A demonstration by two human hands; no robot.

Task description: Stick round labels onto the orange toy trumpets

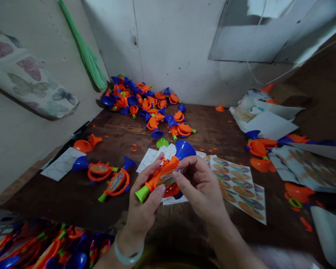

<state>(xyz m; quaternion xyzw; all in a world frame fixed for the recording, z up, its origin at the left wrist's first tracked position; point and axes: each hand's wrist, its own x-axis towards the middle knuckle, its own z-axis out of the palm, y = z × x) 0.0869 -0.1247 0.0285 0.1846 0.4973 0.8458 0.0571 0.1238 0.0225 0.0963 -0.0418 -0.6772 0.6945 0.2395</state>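
My left hand (141,211) is closed around an orange toy trumpet (154,178) with a lime-green mouthpiece and a blue bell (184,150). The trumpet is tilted, its mouthpiece toward the lower left. An oval printed sticker (165,180) covers its side. My right hand (203,188) grips the trumpet near the bell, thumb and index finger at the sticker's right end; whether they pinch its edge I cannot make out. White backing sheets (148,158) lie beneath the hands. Sheets of oval stickers (235,183) are beside my right hand. Two stickered trumpets (99,170) rest to the left.
A heap of toy trumpets (140,99) is against the back wall. At lower left, a crate (1,232) holds more. Papers (268,121) and orange parts (298,192) crowd the right side. A green funnel-shaped piece (162,142) and small orange bits lie on the brown table (212,127).
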